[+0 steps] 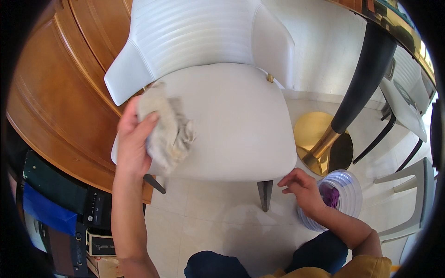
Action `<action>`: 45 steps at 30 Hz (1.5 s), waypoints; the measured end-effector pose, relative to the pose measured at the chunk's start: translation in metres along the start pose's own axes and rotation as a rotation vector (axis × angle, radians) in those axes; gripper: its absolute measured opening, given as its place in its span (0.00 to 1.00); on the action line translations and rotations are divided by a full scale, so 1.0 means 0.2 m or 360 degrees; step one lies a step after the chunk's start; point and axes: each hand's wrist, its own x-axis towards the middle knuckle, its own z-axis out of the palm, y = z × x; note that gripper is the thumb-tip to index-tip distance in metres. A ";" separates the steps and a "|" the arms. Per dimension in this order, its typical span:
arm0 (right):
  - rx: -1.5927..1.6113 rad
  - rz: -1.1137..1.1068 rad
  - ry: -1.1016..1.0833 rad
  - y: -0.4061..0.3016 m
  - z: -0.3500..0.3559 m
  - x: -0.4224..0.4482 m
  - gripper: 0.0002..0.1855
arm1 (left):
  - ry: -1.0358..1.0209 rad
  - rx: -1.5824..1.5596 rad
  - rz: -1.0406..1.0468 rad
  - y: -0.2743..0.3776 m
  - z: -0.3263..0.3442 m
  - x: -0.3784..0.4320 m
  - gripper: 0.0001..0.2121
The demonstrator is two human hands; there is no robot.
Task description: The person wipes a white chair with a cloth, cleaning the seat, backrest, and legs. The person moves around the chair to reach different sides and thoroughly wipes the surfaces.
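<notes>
A beige cloth [167,132], crumpled and slightly blurred, is gripped in my left hand [134,139] over the left part of a padded white chair seat [229,121]. The chair's ribbed backrest [198,31] rises at the top of the view. Near the seat's front right corner is my right hand [302,187], its fingers loosely bent with nothing in them. Behind and below that hand, a clear plastic bucket [349,194] stands on the floor with a purple cloth [330,196] inside.
Wooden panelled furniture [52,87] borders the chair on the left. Boxes and a blue item [48,208] lie at lower left. A black table leg [361,80] on a round gold base [313,128] stands at right, with a white chair [403,100] and a grey plastic piece of furniture [417,205] beyond.
</notes>
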 end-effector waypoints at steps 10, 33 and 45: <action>-0.0929 -0.1339 0.0381 -0.35 0.00 0.12 0.14 | -0.0338 0.1867 0.0698 -0.26 -0.12 0.14 0.22; -0.1677 -0.1339 -0.0103 -0.51 0.16 0.41 0.20 | -0.1188 0.1510 0.0977 -0.64 0.43 0.67 0.24; -0.1652 -0.1330 -0.0050 -0.59 0.21 0.44 0.20 | -0.0732 0.1940 0.0590 -0.76 0.03 1.17 0.19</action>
